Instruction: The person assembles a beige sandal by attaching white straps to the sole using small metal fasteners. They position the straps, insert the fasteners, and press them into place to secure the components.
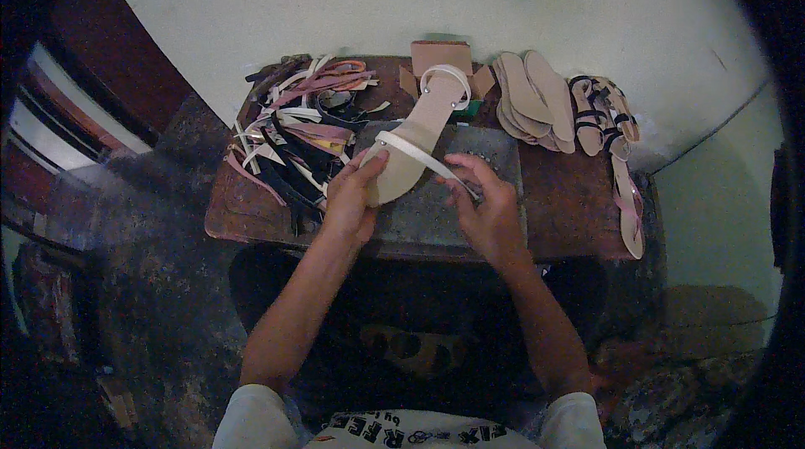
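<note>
A beige sandal (402,171) with white straps is held above the table, its toe end toward me and its heel end pointing away to the right. My left hand (352,193) grips the left edge of the toe end, thumb on top of the sole. A white strap (411,150) is fixed near that edge by a metal rivet and crosses the sole to the right. Its far end lies pinched in the fingers of my right hand (486,206). At the heel, a white ankle strap (447,72) forms a loop, with rivets at its sides.
Under the sandal, a dark grey slab (503,166) lies on the brown wooden table (570,214). Tangled black, white and pink straps (289,134) cover the left side. An open cardboard box (440,53) stands behind; beige soles (537,101), black-strapped sandals (591,114) and a pink-strapped sandal (626,206) lie right.
</note>
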{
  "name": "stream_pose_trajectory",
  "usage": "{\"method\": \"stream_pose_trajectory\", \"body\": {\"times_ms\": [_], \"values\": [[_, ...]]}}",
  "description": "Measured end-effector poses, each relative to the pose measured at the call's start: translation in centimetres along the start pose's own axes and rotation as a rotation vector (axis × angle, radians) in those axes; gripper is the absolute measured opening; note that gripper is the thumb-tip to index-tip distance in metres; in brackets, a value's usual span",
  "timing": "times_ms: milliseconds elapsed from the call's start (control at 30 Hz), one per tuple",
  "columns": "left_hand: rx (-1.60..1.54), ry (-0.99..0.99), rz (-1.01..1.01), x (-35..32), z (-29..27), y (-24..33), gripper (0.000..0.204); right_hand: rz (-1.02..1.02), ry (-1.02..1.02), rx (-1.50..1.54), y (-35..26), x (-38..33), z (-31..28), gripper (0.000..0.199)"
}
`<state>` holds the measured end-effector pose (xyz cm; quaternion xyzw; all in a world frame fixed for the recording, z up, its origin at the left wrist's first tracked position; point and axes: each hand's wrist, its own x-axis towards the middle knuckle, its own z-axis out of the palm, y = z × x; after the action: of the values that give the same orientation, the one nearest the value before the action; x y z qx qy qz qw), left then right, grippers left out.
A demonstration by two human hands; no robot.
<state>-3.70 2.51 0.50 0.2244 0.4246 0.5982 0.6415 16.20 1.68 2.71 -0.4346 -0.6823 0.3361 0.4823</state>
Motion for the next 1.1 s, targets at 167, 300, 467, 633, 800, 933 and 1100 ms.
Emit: {"method": "stream_pose_trajectory", "body": {"times_ms": [167,300,467,633,800,933,1100], "values": [[-0.086,-0.039,0.067,0.2,-0.3,-0.3,0.04,0.018,-0.116,-0.215,0.6,-0.5,-0.3,0.016],[-0.058,0.02,0.082,-0.2,0.4,0.0,0.038,-0.081,-0.183,-0.317,0.3,-0.2,-0.4,0.015],[0.032,0.032,0.049,0.1,0.1,-0.3,0.04,-0.076,-0.097,-0.169,0.7,0.0,0.1,0.016],[0.024,0.0,-0.042,-0.5,0.9,-0.2,0.041,0.072,-0.026,0.17,0.3,-0.1,0.8,0.01],[0.081,-0.058,-0.068,-0.7,0.9,-0.1,0.044,0.052,-0.02,0.134,1.7,0.1,0.8,0.011],[0.038,-0.11,-0.121,-0.8,0.8,-0.2,0.044,0.12,0.045,0.271,1.2,0.0,1.0,0.01],[-0.068,-0.11,-0.182,-1.2,0.9,-0.4,0.04,0.101,0.087,0.215,1.4,-0.1,1.3,0.01]]}}
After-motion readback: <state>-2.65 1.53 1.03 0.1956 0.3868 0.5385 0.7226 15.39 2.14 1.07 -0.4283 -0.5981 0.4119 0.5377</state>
